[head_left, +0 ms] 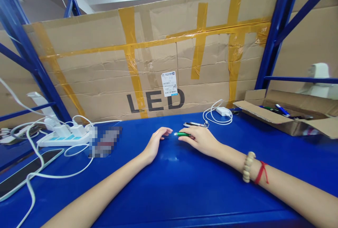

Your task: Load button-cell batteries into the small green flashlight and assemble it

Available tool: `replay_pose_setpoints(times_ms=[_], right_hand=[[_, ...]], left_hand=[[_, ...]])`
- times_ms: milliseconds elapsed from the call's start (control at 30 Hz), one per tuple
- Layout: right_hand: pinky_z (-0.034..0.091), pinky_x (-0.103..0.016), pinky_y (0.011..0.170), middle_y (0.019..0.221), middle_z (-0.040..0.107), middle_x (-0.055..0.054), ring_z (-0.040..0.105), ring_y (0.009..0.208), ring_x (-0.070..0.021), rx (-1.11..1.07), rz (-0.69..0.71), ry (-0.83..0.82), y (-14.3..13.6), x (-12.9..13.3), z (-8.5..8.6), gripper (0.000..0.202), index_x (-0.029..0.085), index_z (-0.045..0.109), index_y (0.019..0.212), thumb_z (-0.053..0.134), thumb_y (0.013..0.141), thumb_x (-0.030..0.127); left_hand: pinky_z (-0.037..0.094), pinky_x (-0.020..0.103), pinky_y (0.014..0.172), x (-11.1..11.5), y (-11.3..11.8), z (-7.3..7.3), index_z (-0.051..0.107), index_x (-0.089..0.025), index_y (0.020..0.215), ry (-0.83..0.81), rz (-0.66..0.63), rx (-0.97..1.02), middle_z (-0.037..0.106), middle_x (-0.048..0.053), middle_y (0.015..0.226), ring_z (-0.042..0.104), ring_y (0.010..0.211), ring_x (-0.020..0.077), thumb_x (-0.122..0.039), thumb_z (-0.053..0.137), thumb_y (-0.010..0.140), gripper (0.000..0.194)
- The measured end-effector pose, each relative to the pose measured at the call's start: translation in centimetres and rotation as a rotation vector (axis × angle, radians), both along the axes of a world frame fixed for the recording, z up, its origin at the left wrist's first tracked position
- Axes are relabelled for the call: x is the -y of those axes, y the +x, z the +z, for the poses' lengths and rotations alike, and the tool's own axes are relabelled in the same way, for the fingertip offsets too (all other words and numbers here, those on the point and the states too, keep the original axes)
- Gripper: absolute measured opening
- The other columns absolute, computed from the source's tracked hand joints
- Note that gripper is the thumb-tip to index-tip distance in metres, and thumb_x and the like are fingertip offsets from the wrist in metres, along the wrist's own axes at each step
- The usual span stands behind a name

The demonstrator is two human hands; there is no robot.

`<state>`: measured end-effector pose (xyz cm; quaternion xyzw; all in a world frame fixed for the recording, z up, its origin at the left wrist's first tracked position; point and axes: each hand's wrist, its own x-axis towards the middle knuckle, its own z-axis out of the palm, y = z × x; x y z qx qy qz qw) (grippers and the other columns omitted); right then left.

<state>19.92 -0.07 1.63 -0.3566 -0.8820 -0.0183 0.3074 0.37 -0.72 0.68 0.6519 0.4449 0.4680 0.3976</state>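
My right hand [202, 139] grips a green pen [182, 134] just above the blue tabletop [169, 192]. The pen's silvery end points left, and the rest of its barrel is hidden in the fingers. Facing it from the left, my left hand [156, 144] rests with its edge near the tabletop, fingers loosely bent and holding nothing. A small gap separates its fingertips from the pen's end. Behind my right hand lie dark, silver-trimmed pens [194, 124], partly covered by the hand, with a small metal piece at their right end.
At the right stands an open cardboard box [290, 124] holding several pens. A white charger [224, 111] with a coiled cable lies at the back. On the left are a power strip [66, 140], loose white cables and a tablet-like device [29, 171]. A taped cardboard sheet [105, 76] backs the table.
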Motion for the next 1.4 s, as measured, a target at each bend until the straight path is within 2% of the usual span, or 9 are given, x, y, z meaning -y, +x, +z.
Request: replay_pose_setpoints(times_ms=[667, 1133, 1400], right_hand=[[0.045, -0.026, 0.071, 0.088, 0.069, -0.001, 0.062, 0.082, -0.0159, -0.012, -0.008, -0.003, -0.05, -0.03, -0.09, 0.026, 0.024, 0.064, 0.097, 0.046, 0.087, 0.040], [0.041, -0.023, 0.059, 0.074, 0.068, 0.000, 0.061, 0.067, -0.0142, 0.008, -0.003, -0.049, -0.04, 0.19, 0.16, 0.028, 0.024, 0.065, 0.089, 0.047, 0.085, 0.045], [0.041, -0.023, 0.060, 0.077, 0.069, 0.000, 0.061, 0.067, -0.0144, 0.007, -0.007, -0.029, -0.07, 0.24, 0.17, 0.027, 0.024, 0.066, 0.091, 0.047, 0.086, 0.043]], left_hand=[[0.038, 0.032, 0.085, -0.11, -0.12, -0.08, 0.061, -0.019, 0.086, 0.001, -0.001, -0.015, 0.063, 0.005, 0.098, 0.053, 0.099, 0.0218, -0.037, 0.035, 0.081, 0.032], [0.038, 0.032, 0.085, -0.16, -0.11, -0.18, 0.061, -0.019, 0.086, -0.003, 0.009, -0.014, 0.063, 0.005, 0.098, 0.053, 0.100, 0.0220, -0.038, 0.035, 0.080, 0.033], [0.038, 0.033, 0.086, -0.13, -0.15, -0.14, 0.061, -0.018, 0.086, -0.006, 0.003, -0.007, 0.062, 0.005, 0.099, 0.053, 0.100, 0.0223, -0.038, 0.035, 0.080, 0.033]])
